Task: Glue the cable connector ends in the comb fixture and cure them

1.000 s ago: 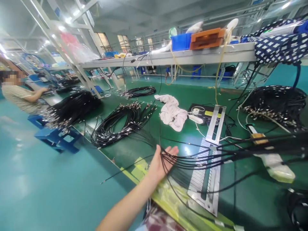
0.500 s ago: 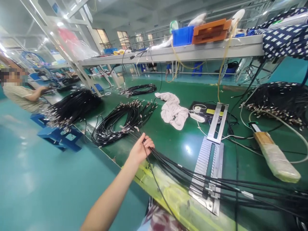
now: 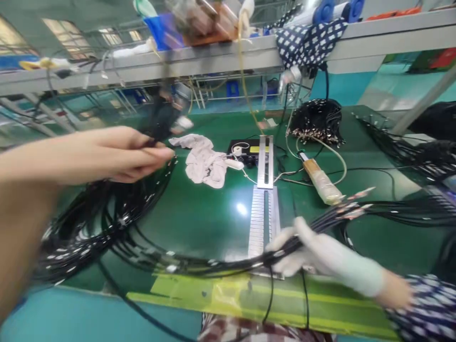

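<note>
My bare left hand [image 3: 121,154] reaches in from the left, raised over the bench. Its thumb and fingers pinch dark cable ends [image 3: 160,118], which are smeared by motion. My right hand [image 3: 317,251], in a white glove, is wrapped round a bundle of black cables [image 3: 329,216] at the front right. Stripped, reddish ends of the bundle stick out to the right of that hand. A looped heap of black cables [image 3: 121,221] hangs and lies below my left hand. Behind the bundle, a slotted metal fixture [image 3: 261,213] lies lengthwise, partly covered by the glove.
Further back are a crumpled white cloth [image 3: 204,161], a black box [image 3: 245,148] and a tape-wrapped handle [image 3: 322,183] with a cord. More black cables [image 3: 315,118] lie at the back right. A shelf [image 3: 221,54] crosses above the bench. Yellow film [image 3: 228,292] covers the front edge.
The view has turned to the right. My left hand has risen and moved left, drawing cables with it. My gloved right hand has come into view, gripping the cable bundle.
</note>
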Demonstrator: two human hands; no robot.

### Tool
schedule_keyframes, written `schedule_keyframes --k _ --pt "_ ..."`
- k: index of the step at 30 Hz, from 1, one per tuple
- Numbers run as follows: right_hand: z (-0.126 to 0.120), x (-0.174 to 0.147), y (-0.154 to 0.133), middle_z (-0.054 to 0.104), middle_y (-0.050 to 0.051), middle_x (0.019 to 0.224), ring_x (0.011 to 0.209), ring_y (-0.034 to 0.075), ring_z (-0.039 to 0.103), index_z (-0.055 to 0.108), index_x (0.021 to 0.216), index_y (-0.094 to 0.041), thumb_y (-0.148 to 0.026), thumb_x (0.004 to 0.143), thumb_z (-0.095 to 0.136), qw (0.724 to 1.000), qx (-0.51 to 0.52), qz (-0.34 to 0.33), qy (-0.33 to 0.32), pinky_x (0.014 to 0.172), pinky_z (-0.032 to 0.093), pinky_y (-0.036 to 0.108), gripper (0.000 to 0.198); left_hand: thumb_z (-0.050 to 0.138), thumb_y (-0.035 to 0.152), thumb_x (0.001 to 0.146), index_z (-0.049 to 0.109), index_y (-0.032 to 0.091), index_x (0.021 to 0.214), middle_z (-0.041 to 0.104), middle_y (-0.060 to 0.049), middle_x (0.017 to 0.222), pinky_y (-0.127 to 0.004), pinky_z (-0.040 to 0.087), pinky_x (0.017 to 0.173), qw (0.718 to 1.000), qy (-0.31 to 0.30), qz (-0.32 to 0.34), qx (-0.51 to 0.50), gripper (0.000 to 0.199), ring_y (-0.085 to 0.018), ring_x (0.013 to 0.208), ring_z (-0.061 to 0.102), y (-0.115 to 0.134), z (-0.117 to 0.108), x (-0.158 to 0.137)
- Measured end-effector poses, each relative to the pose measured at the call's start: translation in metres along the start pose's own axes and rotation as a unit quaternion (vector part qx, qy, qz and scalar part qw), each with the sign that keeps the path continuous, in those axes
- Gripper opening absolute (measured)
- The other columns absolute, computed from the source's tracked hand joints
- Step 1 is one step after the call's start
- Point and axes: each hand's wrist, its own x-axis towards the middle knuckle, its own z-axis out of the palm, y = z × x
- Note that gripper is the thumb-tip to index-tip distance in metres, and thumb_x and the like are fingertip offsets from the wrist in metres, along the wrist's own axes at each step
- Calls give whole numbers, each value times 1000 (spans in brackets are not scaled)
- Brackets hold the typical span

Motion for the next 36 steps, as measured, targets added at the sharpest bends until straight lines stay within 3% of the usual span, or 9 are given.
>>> schedule_keyframes --k 2,7,12,16,20,25,28,31,36 --pt "30 19 14 75 16 85 79 21 76 72 106 -11 -75 93 39 996 37 17 -81 78 61 32 73 58 56 90 58 19 72 54 1 55 -24 44 58 991 -43 9 130 41 -14 57 58 6 28 30" --pt "87 66 32 72 16 106 79 22 76 71 100 -10 -81 81 55 953 251 -110 -126 73 62 33 75 70 40 81 60 19 67 57 -1 57 -26 44 67 924 -110 44 363 27 -18 67 61 15 73 85" --pt "87 72 59 71 14 101 83 22 75 68 96 -11 -72 82 65 926 365 -33 -94 73 61 30 63 79 37 71 57 20 61 47 3 53 -27 40 64 927 -111 71 352 29 -16 56 52 -16 93 120" --pt "67 72 65 71 14 82 78 23 75 63 99 -11 -68 92 54 913 406 40 -1 72 61 29 59 92 35 52 62 21 78 58 -1 73 -29 44 75 950 -46 105 291 42 -22 77 59 -41 94 129" --pt "43 75 53 71 16 85 78 24 76 60 110 -9 -63 95 52 899 428 52 70 71 63 32 57 83 33 68 64 21 96 63 -9 98 -31 43 81 959 -11 151 238 36 -26 96 57 -32 73 77" --pt "19 74 43 70 20 102 87 25 76 44 135 -4 -52 104 40 860 479 124 121 72 65 34 57 70 44 84 63 23 93 64 -2 87 -27 37 62 917 -272 -5 292 24 -18 72 56 -41 56 -60" --pt "9 75 38 69 22 103 86 24 76 44 134 -3 -51 105 37 853 484 149 127 72 66 34 57 72 36 82 60 22 107 64 -7 107 -31 41 77 874 -259 -22 410 31 -24 91 61 -79 55 -121" --pt "6 76 36 71 19 94 82 25 77 48 127 -7 -48 106 36 866 472 134 101 70 66 35 48 42 17 96 59 21 89 64 -6 88 -33 38 73 811 -259 21 524 19 -21 75 58 -114 28 -141" --pt "25 77 47 72 15 82 70 24 77 52 118 -8 -47 106 36 887 434 159 12 60 65 32 43 49 17 89 65 23 95 65 -9 91 -40 39 85 726 -118 127 666 18 -26 88 57 -127 -74 -112"
